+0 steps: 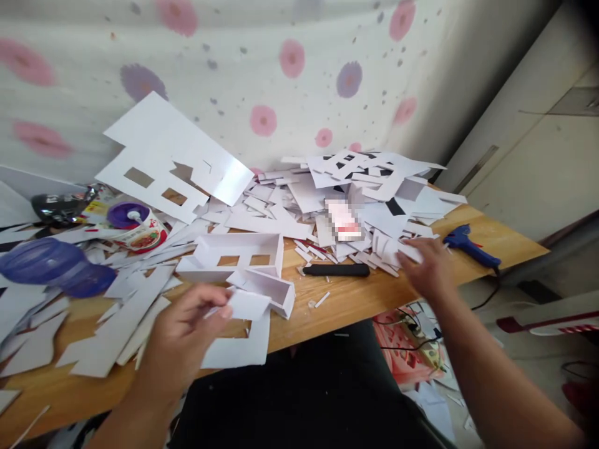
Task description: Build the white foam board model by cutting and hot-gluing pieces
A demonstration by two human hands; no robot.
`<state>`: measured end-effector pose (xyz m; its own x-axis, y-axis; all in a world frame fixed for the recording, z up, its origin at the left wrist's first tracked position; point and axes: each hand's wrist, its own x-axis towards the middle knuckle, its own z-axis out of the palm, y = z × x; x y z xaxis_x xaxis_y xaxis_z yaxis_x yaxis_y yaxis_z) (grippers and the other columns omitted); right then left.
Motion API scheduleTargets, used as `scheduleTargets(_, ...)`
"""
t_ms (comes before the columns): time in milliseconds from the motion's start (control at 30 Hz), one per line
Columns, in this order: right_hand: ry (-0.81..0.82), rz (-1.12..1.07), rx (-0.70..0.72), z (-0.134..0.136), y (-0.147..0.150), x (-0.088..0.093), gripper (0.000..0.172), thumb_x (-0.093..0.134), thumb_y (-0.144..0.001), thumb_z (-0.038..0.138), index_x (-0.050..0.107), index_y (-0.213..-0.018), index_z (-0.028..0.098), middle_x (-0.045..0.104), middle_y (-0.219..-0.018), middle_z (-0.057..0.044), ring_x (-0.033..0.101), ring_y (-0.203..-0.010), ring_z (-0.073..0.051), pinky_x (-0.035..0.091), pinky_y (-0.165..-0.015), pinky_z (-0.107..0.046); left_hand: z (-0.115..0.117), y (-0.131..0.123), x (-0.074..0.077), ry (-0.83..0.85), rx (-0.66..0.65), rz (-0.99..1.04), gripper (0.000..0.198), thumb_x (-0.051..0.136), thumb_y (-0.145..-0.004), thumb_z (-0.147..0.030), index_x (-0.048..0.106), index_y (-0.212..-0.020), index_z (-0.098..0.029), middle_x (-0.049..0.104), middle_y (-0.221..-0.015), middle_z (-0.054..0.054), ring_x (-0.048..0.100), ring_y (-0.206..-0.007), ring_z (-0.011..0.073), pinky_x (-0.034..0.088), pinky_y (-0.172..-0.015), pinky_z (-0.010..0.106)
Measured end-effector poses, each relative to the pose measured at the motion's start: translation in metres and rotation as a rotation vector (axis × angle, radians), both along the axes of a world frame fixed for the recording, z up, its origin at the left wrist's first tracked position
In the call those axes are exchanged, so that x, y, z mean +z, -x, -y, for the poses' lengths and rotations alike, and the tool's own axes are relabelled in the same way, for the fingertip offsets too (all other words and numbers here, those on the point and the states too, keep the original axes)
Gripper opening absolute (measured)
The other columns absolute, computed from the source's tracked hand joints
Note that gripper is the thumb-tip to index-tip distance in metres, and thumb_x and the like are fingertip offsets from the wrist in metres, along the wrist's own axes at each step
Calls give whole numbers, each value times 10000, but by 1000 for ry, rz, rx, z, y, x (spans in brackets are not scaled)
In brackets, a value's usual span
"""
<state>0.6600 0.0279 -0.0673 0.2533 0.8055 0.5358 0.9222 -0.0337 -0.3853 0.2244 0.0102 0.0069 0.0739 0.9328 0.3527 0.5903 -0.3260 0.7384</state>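
Observation:
My left hand (185, 330) pinches a small white board piece (250, 307) between thumb and fingers, above the table's front edge. Below and behind that piece lies a white panel with a window cutout (234, 352). A small white open box (276, 293) sits just beyond it, up against a larger white box frame with two window openings (276, 246). Over at the right end of the scrap pile, my right hand (428, 268) has its fingers closed on a small white board strip (410, 252); its fingertips are partly hidden. A black-handled cutter (337, 270) lies between my hands.
A blue hot glue gun (470, 244) rests near the table's right edge, its cord hanging down. White board offcuts (276, 215) are heaped at the back. A large cut sheet (178, 156) leans at left, near a paper tub (140, 227) and a blue translucent container (56, 265).

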Motion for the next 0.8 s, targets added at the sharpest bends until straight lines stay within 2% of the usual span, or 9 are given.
scheduleTargets(133,164,110,454,-6,96,3,321,643,-813,362,661,-1115,255,645,-1171,-64,574,-1089,-247,445,-972,-390,1,-53,18,-116,-333,-262,108,538,-816,-190,545,-709,-210,639,-730,-3,593,-677,152,456,-654,284)
scheduleTargets(233,256,125,518,-12,123,8,296,626,-810,239,671,-1102,234,665,-1118,-84,586,-1057,-270,454,-944,-406,4,-84,15,-222,-428,-451,130,499,-791,-137,519,-678,-196,595,-654,9,554,-665,173,417,-670,326)
scheduleTargets(333,299,74,483,-13,119,11,302,566,-823,175,668,-1106,201,660,-1047,-115,615,-966,-280,489,-853,-402,8,-99,1,-254,-421,-555,114,500,-771,-118,513,-683,-190,605,-655,18,552,-676,185,396,-695,352)
scheduleTargets(433,293,-13,427,2,104,15,374,519,-863,224,601,-1226,183,636,-1090,-127,626,-931,-264,510,-817,-393,15,-101,-13,-237,-366,-597,111,506,-773,-126,518,-683,-189,601,-648,20,545,-656,188,376,-660,345)
scheduleTargets(500,314,-187,453,22,97,21,430,480,-903,278,522,-1321,184,638,-1089,-113,639,-858,-221,531,-768,-365,19,-101,-19,-228,-323,-593,110,516,-771,-127,520,-681,-191,595,-644,20,541,-647,189,370,-637,335)
scheduleTargets(600,476,-552,587,61,94,33,488,415,-955,343,403,-1426,219,653,-1085,-91,639,-687,-153,547,-634,-309,22,-100,-25,-220,-285,-579,117,537,-758,-121,520,-667,-191,581,-628,14,539,-634,189,370,-616,324)
scheduleTargets(633,521,-596,621,74,95,36,494,413,-960,349,389,-1439,231,650,-1130,-97,654,-730,-159,554,-658,-310,22,-101,-26,-219,-278,-580,117,543,-757,-121,523,-666,-191,578,-623,12,539,-629,190,369,-610,323)
scheduleTargets(733,562,-507,666,103,104,43,488,424,-966,337,396,-1444,245,606,-1286,-104,627,-1079,-209,515,-915,-364,21,-101,-29,-227,-261,-596,125,553,-760,-124,529,-657,-193,574,-608,8,541,-619,193,362,-599,324)
scheduleTargets(800,598,-470,684,113,110,46,489,412,-974,326,386,-1454,235,616,-1289,-100,591,-1167,-205,469,-999,-363,21,-101,-30,-242,-262,-611,128,554,-755,-121,531,-652,-193,580,-611,8,545,-620,195,360,-600,327)
